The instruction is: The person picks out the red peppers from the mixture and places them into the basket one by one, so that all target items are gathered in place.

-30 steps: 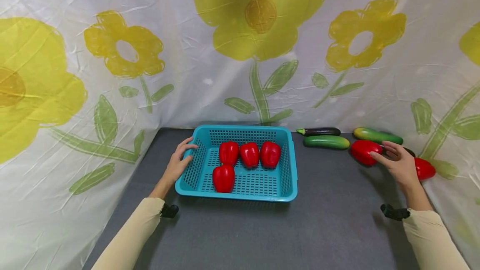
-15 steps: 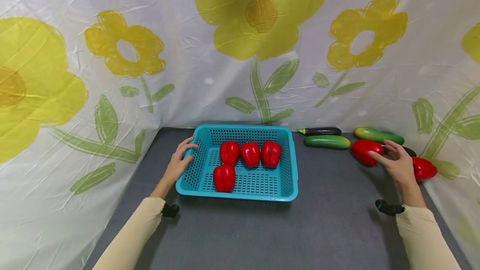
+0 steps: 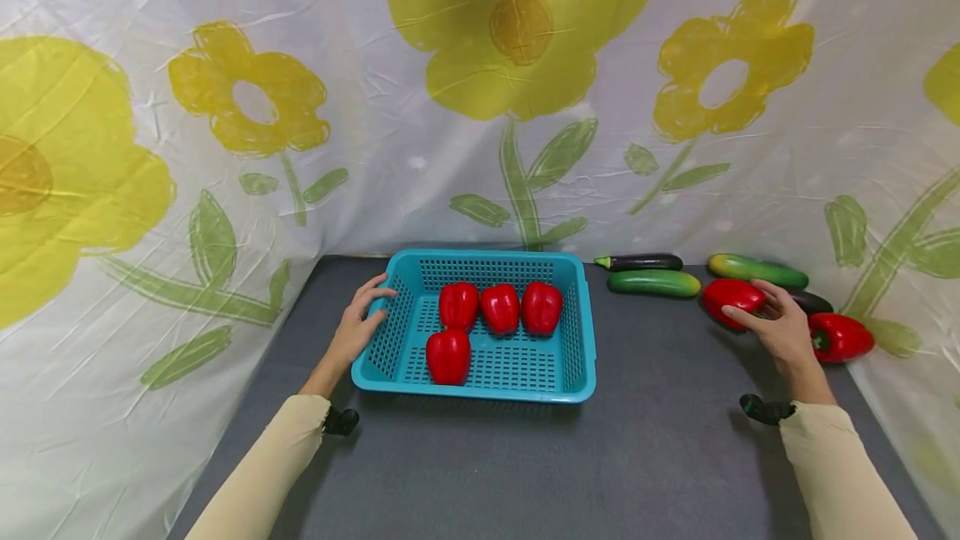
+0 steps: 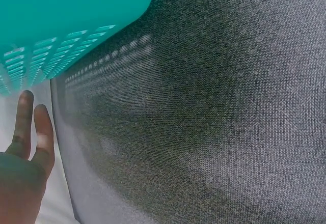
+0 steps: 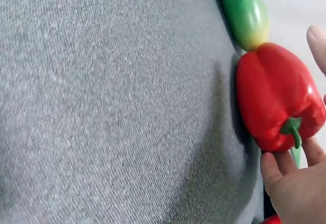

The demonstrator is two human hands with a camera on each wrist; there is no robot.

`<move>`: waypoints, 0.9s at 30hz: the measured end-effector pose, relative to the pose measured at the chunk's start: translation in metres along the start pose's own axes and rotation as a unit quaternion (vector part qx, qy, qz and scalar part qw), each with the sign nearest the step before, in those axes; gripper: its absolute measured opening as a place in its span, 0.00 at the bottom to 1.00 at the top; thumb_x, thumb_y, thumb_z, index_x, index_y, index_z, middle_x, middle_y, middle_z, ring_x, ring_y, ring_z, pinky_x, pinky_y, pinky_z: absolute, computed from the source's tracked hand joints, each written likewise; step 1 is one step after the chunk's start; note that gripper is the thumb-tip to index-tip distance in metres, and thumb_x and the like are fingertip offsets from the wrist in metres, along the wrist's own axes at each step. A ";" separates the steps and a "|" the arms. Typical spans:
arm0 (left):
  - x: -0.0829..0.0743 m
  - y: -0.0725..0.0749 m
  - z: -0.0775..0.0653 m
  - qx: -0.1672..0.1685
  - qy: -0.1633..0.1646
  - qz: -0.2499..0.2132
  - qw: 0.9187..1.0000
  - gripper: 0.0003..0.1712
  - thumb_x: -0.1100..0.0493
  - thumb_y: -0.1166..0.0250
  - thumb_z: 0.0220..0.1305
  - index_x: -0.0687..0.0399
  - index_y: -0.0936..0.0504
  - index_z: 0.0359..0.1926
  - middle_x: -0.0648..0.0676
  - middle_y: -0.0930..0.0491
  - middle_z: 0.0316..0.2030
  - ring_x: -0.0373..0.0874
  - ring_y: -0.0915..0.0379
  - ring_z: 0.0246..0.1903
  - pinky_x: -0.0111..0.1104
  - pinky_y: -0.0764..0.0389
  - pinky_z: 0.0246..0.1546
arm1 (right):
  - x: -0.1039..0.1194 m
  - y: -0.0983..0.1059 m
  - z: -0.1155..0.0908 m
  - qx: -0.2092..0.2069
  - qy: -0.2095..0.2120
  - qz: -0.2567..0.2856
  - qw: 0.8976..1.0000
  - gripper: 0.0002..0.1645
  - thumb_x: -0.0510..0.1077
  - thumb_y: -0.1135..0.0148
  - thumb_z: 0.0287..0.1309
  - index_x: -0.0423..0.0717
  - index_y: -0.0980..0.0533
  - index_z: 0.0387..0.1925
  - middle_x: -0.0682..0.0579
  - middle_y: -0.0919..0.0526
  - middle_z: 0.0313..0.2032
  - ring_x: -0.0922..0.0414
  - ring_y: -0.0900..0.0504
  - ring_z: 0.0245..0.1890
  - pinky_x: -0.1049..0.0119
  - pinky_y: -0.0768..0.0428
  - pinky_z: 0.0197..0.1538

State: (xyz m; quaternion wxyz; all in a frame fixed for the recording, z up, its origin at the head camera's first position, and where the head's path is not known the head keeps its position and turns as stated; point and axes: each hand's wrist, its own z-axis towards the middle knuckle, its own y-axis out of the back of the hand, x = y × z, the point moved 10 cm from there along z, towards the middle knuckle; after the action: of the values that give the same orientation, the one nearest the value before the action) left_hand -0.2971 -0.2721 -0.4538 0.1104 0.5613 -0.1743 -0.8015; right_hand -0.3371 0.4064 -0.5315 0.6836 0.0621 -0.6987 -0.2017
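Note:
My right hand is spread around a red bell pepper on the right of the table. In the right wrist view its fingertips touch the stem side of that pepper, while the thumb stands apart from it. My left hand is at the left rim of a blue plastic basket, fingers loosely extended. The left wrist view has two of its fingers under the basket's perforated side. Several red bell peppers lie inside the basket.
Right of the basket lie an eggplant and a cucumber. Behind the right hand are another cucumber, a partly hidden dark eggplant and a second loose bell pepper. A flower-printed curtain borders the grey table.
My right hand has shifted left and closer around the bell pepper, uncovering more of the loose pepper behind it. The left hand and basket have stayed in place.

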 end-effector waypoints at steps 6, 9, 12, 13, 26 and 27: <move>0.002 0.000 0.000 0.000 0.003 0.000 1.000 0.19 0.78 0.50 0.67 0.78 0.25 0.58 0.71 0.45 0.73 0.71 0.56 0.72 0.58 0.43 0.55 | 0.000 -0.004 0.001 0.002 -0.003 0.001 1.000 0.51 0.51 0.26 0.59 0.52 0.40 0.78 0.35 0.42 0.73 0.40 0.37 0.64 0.80 0.29 0.43; 0.002 0.000 0.000 0.000 0.002 -0.003 1.000 0.19 0.79 0.50 0.67 0.78 0.25 0.58 0.70 0.45 0.73 0.71 0.55 0.72 0.58 0.43 0.54 | 0.001 -0.005 0.002 0.002 -0.002 -0.005 1.000 0.51 0.49 0.25 0.59 0.50 0.41 0.79 0.33 0.42 0.72 0.39 0.36 0.63 0.80 0.29 0.43; 0.001 0.000 0.000 0.001 -0.001 -0.002 1.000 0.19 0.79 0.50 0.67 0.79 0.25 0.58 0.70 0.45 0.73 0.71 0.55 0.72 0.59 0.42 0.55 | 0.002 -0.005 0.002 -0.003 0.000 -0.009 1.000 0.51 0.46 0.25 0.59 0.47 0.42 0.78 0.31 0.41 0.71 0.38 0.35 0.62 0.80 0.28 0.42; 0.001 0.000 0.000 0.001 -0.001 -0.001 1.000 0.19 0.79 0.50 0.67 0.79 0.25 0.58 0.70 0.45 0.73 0.71 0.55 0.72 0.59 0.43 0.55 | 0.003 -0.005 0.002 -0.006 0.000 -0.011 1.000 0.51 0.45 0.25 0.59 0.47 0.41 0.78 0.31 0.40 0.71 0.38 0.35 0.62 0.80 0.28 0.42; 0.002 0.000 0.001 0.002 -0.003 -0.001 1.000 0.19 0.78 0.49 0.67 0.79 0.25 0.58 0.71 0.45 0.73 0.71 0.55 0.72 0.59 0.42 0.55 | 0.006 0.007 -0.004 -0.052 0.023 0.016 0.998 0.49 0.42 0.23 0.55 0.51 0.36 0.76 0.41 0.32 0.67 0.57 0.27 0.54 0.78 0.25 0.42; 0.002 0.000 0.001 0.002 -0.004 -0.001 1.000 0.19 0.79 0.49 0.67 0.79 0.25 0.58 0.71 0.45 0.73 0.71 0.55 0.72 0.59 0.42 0.55 | 0.007 0.007 -0.005 -0.051 0.027 0.031 0.998 0.48 0.40 0.23 0.55 0.51 0.35 0.75 0.42 0.32 0.66 0.59 0.26 0.52 0.77 0.23 0.41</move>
State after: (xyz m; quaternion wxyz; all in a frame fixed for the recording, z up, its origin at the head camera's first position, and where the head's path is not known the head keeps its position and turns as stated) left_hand -0.2990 -0.2729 -0.4549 0.1076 0.5588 -0.1759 -0.8033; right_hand -0.3313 0.4095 -0.5222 0.7103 0.0115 -0.6704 -0.2141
